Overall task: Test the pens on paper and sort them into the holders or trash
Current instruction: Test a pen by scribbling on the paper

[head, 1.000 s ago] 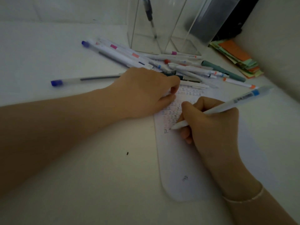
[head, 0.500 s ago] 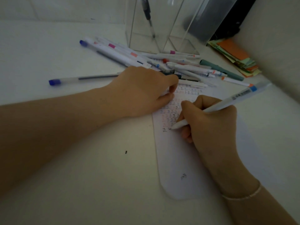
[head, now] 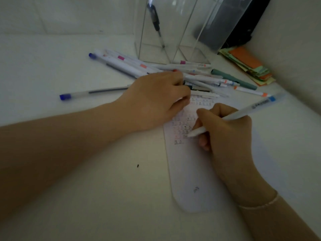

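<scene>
In the head view, the right hand (head: 227, 134) is gripping a white pen (head: 231, 117) with the fingers curled around its lower barrel, and the tip is pointing down and to the left at the paper (head: 189, 171), at or just above the rows of small test marks. The long axis of the pen is running from this tip up and to the right, over the hand. The left hand (head: 154, 100) is resting on the top corner of the paper with its fingers bent, and I cannot tell if it is holding something. The clear holders (head: 166, 32) are standing behind the pile of pens (head: 191, 73), far from the right hand, so I judge the pen must travel forward and a little left over the pile.
</scene>
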Action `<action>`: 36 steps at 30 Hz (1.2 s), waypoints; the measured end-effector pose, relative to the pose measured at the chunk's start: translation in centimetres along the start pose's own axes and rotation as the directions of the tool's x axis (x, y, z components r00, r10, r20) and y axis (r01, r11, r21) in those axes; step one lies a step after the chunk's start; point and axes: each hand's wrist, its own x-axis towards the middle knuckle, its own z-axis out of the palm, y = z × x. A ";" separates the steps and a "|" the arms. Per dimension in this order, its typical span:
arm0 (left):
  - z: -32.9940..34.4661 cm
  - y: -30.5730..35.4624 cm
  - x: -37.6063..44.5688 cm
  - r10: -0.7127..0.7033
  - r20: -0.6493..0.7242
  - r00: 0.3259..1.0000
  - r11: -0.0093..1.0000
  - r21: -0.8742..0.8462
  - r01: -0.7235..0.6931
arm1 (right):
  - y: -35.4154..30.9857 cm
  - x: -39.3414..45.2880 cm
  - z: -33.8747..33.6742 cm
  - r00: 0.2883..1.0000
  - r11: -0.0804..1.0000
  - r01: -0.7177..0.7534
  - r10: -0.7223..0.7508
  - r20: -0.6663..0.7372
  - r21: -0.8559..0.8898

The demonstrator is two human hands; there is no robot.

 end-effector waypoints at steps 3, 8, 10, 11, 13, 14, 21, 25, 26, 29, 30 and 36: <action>-0.5 0.7 0.2 0.055 -0.103 0.993 0.971 -0.226 -0.077 | -0.8 1.3 -0.6 0.998 0.993 -0.019 0.026 -0.061 0.119; 0.1 1.3 0.2 0.083 -0.035 0.996 0.910 -0.405 -0.091 | -2.9 3.0 0.2 0.985 0.986 0.157 -0.161 -0.068 -0.052; 0.2 1.2 0.5 0.016 -0.028 0.999 0.864 -0.503 -0.028 | -3.8 3.3 0.7 0.956 0.954 0.260 -0.276 -0.101 -0.149; 0.1 1.3 0.6 -0.022 -0.018 1.000 0.838 -0.546 0.008 | -4.1 3.4 0.9 0.935 0.935 0.311 -0.333 -0.121 -0.172; -0.2 1.5 0.6 -0.082 -0.001 0.997 0.806 -0.588 0.066 | -4.4 3.9 1.0 0.892 0.902 0.388 -0.419 -0.170 -0.188; -0.3 1.7 0.6 -0.098 0.008 0.995 0.804 -0.589 0.084 | -4.5 4.1 1.0 0.878 0.893 0.411 -0.442 -0.184 -0.183; -0.7 2.4 0.4 -0.049 0.028 0.998 0.820 -0.570 0.056 | -4.3 4.1 -0.1 0.902 0.896 0.403 -0.423 -0.082 -0.188; -0.1 2.5 0.3 -0.004 0.039 0.999 0.853 -0.521 0.024 | -4.7 4.0 -0.4 0.903 0.898 0.414 -0.425 -0.054 -0.148; -0.1 2.6 0.5 -0.017 0.038 0.999 0.866 -0.498 0.034 | -5.0 4.1 -0.6 0.914 0.912 0.393 -0.402 -0.059 -0.120; -1.7 2.6 2.1 -0.047 0.017 0.999 0.927 -0.371 0.050 | -7.1 5.5 -1.5 0.975 0.972 0.217 -0.211 -0.073 0.091; -2.7 2.4 3.3 -0.059 0.028 0.998 0.951 -0.302 0.065 | -8.0 6.6 -2.0 0.992 0.967 0.122 -0.113 -0.052 0.221; -9.9 -0.3 14.4 -0.111 -0.125 0.986 0.984 0.126 0.126 | -11.9 15.5 -5.0 0.980 0.819 -0.080 0.168 -0.104 0.568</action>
